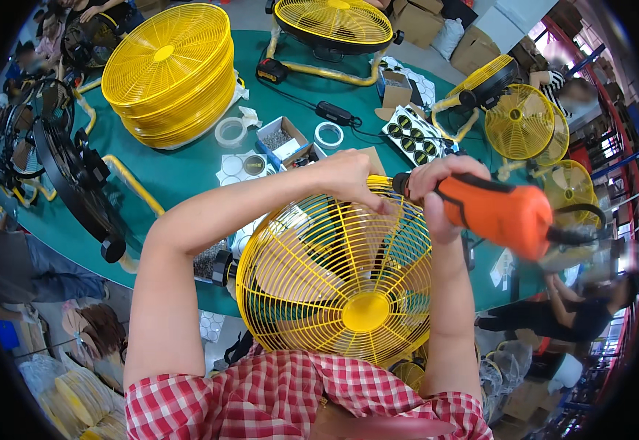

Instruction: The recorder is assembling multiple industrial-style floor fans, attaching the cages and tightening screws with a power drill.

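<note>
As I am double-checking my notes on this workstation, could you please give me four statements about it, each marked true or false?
1. The person's right hand grips an orange-and-black handheld power tool. True.
2. The person's left hand is on the tall stack of round yellow wire grilles. False: it is at the far edge of the round yellow wire fan grille in front of the person.
3. The tall stack stands on the green table. True.
4. The person's checked shirt is blue and white. False: it is red and white.
</note>
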The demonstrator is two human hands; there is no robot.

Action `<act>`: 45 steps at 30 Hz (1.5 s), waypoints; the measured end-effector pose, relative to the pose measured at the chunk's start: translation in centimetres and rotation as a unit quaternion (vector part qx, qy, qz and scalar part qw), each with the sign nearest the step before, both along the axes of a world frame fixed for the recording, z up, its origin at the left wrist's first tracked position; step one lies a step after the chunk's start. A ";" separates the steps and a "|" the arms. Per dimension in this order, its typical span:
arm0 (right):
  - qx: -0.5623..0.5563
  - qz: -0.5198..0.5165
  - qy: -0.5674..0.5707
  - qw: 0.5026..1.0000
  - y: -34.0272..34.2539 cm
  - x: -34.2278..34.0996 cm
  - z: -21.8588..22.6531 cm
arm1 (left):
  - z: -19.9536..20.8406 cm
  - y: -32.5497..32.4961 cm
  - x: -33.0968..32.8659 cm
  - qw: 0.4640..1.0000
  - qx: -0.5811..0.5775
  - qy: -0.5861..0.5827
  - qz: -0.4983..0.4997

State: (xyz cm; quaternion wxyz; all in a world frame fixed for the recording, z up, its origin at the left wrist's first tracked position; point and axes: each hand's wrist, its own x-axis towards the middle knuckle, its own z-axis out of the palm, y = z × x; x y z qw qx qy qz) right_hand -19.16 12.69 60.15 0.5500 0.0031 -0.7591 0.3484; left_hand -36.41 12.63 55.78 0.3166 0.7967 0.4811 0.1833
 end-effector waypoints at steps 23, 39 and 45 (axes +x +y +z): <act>-0.577 0.025 0.415 0.703 8.0 4.3 -8.1 | -8.5 -16.5 -11.0 0.549 -0.271 -0.684 0.397; -0.340 0.275 0.170 0.883 -6.8 -6.9 2.5 | -5.0 -20.1 -5.9 0.582 -0.235 -0.739 0.245; -0.312 0.327 0.126 0.883 -7.4 -8.1 2.6 | -4.5 -20.4 -5.1 0.599 -0.199 -0.722 0.284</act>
